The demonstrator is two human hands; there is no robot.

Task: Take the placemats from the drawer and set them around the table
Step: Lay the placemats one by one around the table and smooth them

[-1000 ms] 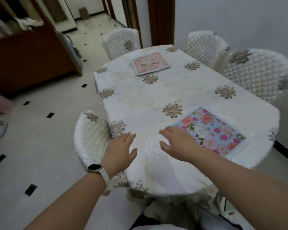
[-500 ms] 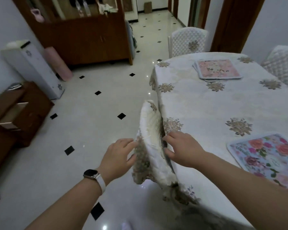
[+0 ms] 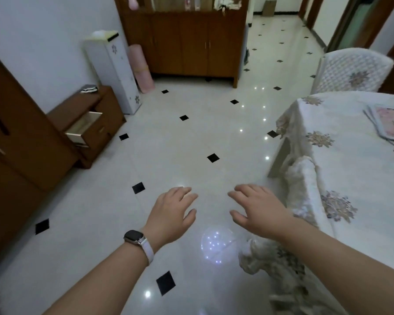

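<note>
My left hand [image 3: 173, 214], with a watch on its wrist, and my right hand [image 3: 257, 212] hover over the tiled floor, fingers spread and holding nothing. The table [image 3: 355, 169] with its flowered cream cloth stands at the right. A small stack of pink placemats [image 3: 389, 123] lies on it near the frame's right edge. At the left, a low wooden cabinet has its top drawer [image 3: 83, 128] pulled open; I cannot see what is inside it.
A covered chair [image 3: 303, 196] is tucked against the table beside my right hand, and another [image 3: 350, 71] stands at the far end. A tall wooden cabinet [image 3: 7, 123] fills the left edge. A white unit [image 3: 114, 69], a pink roll [image 3: 141, 67] and a sideboard [image 3: 187, 44] line the back wall.
My view has swung left, away from the table toward the floor and the open drawer. Both hands have come off the table and chair. The flowered blue placemat has left the view.
</note>
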